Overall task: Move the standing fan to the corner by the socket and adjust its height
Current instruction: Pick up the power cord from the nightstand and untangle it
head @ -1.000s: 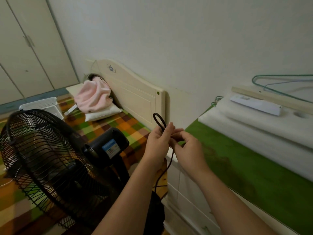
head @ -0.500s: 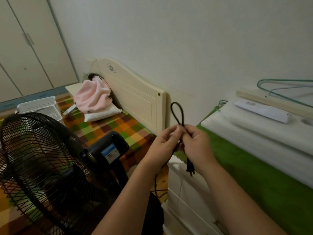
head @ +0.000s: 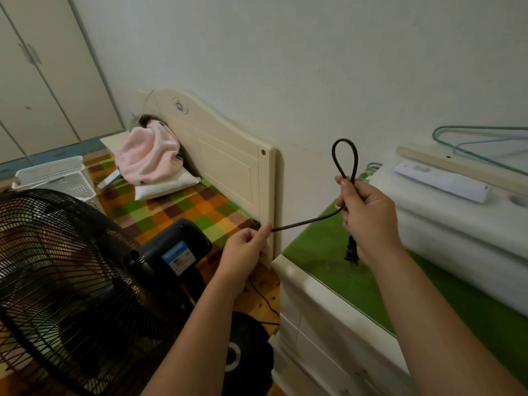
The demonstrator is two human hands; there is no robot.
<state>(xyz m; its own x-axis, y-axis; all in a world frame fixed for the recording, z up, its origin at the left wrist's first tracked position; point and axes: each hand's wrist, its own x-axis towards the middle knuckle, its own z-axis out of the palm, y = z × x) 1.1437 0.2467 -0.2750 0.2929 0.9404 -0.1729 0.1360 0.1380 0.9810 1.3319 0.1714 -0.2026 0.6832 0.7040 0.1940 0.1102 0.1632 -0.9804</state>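
The black standing fan (head: 65, 278) fills the lower left, its grille facing left and its motor housing with a blue label toward me. Its round base (head: 245, 350) rests on the wood floor beside the cabinet. The fan's black power cord (head: 307, 222) stretches between my hands. My right hand (head: 368, 221) grips a loop of the cord that sticks up above the fist, and the plug (head: 351, 250) hangs below it. My left hand (head: 245, 247) pinches the cord lower down, by the bed's headboard. No socket is visible.
A bed with a checked cover (head: 183, 210) and a cream headboard (head: 228, 155) lies behind the fan. A white cabinet with a green top (head: 323, 252) stands at right, carrying white foam slabs (head: 457, 218) and a remote. A white basket (head: 57, 178) sits at the left.
My hands have drawn apart: the left went down and left along the cord, the right rose to the right with the loop. The cord is now taut between them.
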